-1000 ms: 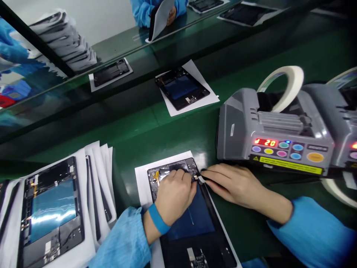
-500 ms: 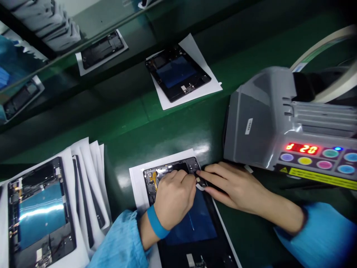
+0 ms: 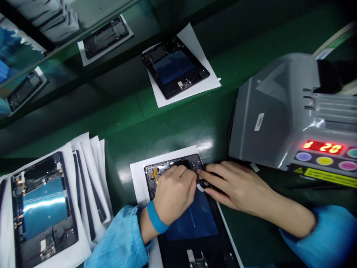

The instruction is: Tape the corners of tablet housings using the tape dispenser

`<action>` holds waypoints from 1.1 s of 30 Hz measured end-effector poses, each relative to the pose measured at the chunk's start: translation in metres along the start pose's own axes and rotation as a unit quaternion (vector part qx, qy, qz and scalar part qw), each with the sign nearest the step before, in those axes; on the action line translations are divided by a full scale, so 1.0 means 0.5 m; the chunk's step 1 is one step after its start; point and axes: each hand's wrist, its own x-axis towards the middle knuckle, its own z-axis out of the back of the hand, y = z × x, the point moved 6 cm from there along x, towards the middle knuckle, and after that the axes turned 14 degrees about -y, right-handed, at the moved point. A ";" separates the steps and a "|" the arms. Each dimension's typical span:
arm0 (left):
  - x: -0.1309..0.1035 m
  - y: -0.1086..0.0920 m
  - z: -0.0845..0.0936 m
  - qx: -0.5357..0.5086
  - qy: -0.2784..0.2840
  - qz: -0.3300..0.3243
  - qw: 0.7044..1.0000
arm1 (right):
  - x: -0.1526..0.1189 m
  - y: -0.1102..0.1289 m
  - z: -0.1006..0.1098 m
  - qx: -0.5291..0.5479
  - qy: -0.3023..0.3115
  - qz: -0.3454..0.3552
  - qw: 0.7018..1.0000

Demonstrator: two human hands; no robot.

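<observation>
While a stack of opened tablets [image 3: 41, 208] lies well left of the opened tablet [image 3: 192, 223], the left hand [image 3: 174, 193] presses curled fingers on its upper edge; the right hand [image 3: 234, 184] pinches a small tape piece [image 3: 199, 187] there, near the tape dispenser [image 3: 290, 123]. Taping appears underway; pressing flat would need care.

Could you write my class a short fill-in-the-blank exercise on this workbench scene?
1. Both hands meet at the top edge of an opened ____ on a white sheet.
2. The left hand wears a ____ wristband.
3. The grey machine beside the right hand shows ____ digits.

Missing words: tablet; blue; red
</observation>
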 end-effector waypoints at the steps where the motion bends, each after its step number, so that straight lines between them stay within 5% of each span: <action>1: 0.000 0.000 0.000 0.000 -0.001 0.000 1.000 | 0.000 0.001 0.000 0.000 0.000 0.001 1.000; 14: -0.002 0.006 -0.001 -0.001 0.007 -0.003 1.000 | -0.005 -0.004 0.003 0.065 0.000 -0.036 0.997; 20: -0.001 -0.003 0.001 0.014 0.027 -0.052 0.998 | -0.004 0.024 0.009 -0.080 0.004 0.049 0.996; 27: -0.001 0.003 -0.002 0.015 0.029 -0.043 0.999 | 0.017 -0.002 0.022 -0.026 -0.093 -0.046 0.994; 33: -0.001 0.006 -0.005 -0.002 0.030 -0.039 0.999 | 0.028 -0.011 0.009 -0.040 -0.081 -0.053 0.995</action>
